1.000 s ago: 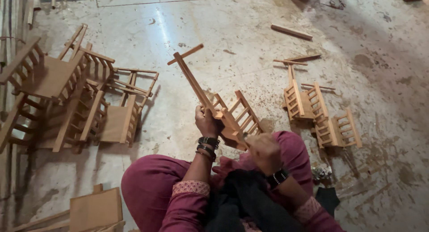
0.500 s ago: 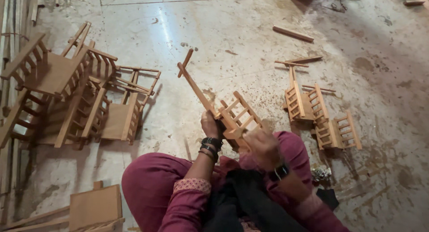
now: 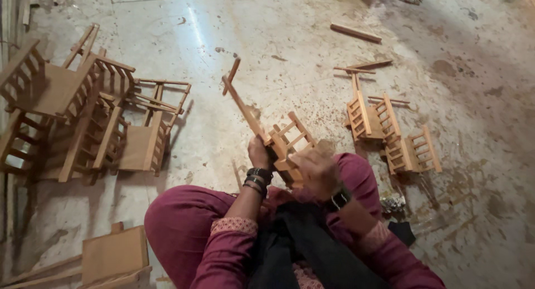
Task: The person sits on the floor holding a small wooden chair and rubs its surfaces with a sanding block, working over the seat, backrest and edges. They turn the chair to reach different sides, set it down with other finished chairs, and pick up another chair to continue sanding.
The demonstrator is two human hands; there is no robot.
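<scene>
The long stick end of the wooden frame (image 3: 278, 138) has swung more upright since a sec ago, cross-piece at its top now tilted toward the far floor, and the frame sits a bit closer to the person's lap. Left hand (image 3: 258, 153) is wrapped round the stick just below the ladder-like part; right hand (image 3: 315, 169) is clamped on the frame's lower end, over the right knee. Both hands closed on the same piece, close together, w/ the frame held up off the floor (image 3: 234, 38). To the left, a pile of small wooden chairs (image 3: 89, 116) lies tipped on the floor. To the right, three slatted frame parts (image 3: 390, 133) lie near each other, w/ loose sticks (image 3: 356, 33) farther off. A flat wooden board (image 3: 114, 253) rests by the left knee.
</scene>
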